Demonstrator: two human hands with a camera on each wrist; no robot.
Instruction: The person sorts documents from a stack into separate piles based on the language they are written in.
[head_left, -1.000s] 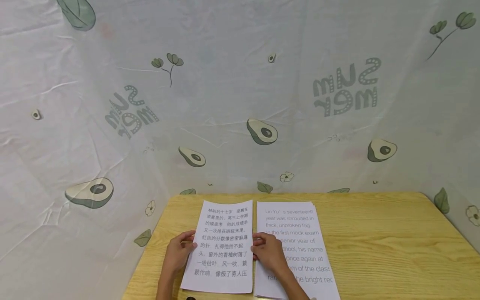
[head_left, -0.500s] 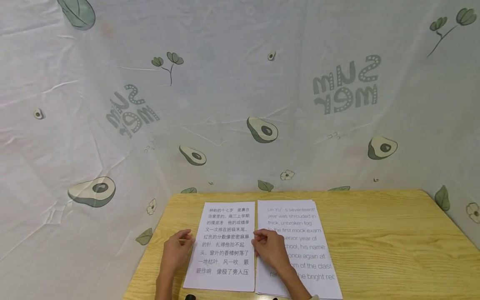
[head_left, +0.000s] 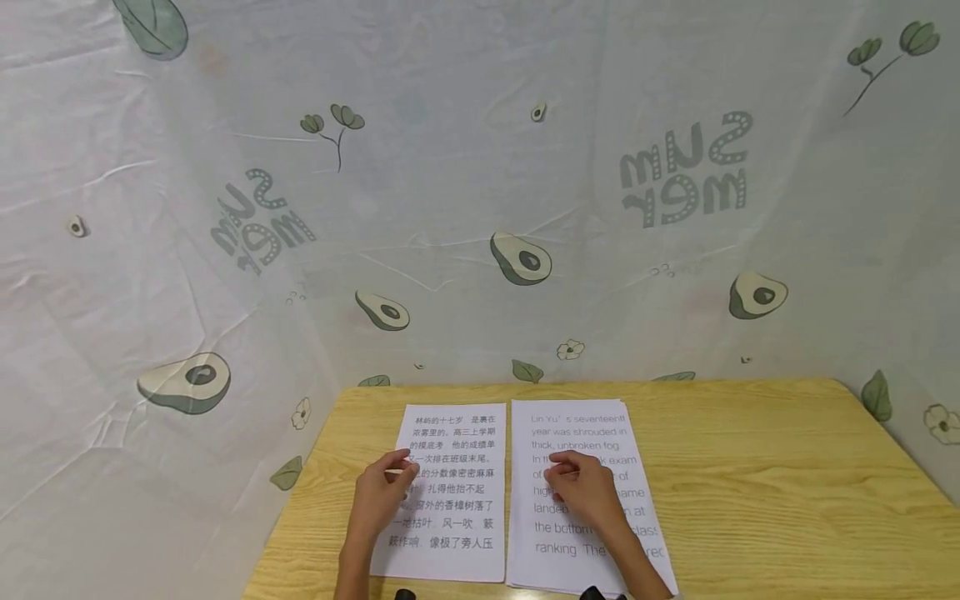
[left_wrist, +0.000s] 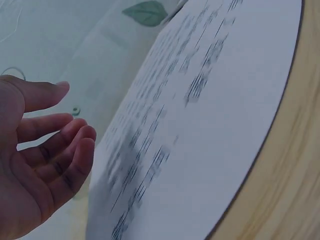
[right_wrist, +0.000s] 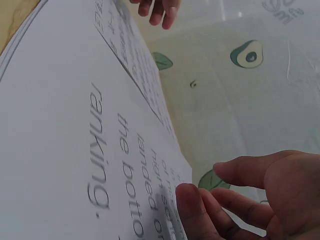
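- A left hand [head_left: 378, 497], fingers loosely bent and gripping nothing, hovers above a Chinese-text page [head_left: 453, 492] flat on a wooden table [head_left: 780, 492].
- A right hand [head_left: 590, 493], thumb apart from bent fingers, pinches nothing over an English-text stack [head_left: 558, 537] just beside that page; contact cannot be told.
- Light, even touches along the edges would likely avoid creases.

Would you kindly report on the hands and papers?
Left hand empty, over Chinese page. Right hand empty, over English stack. Page beside stack. Hands hide some text.
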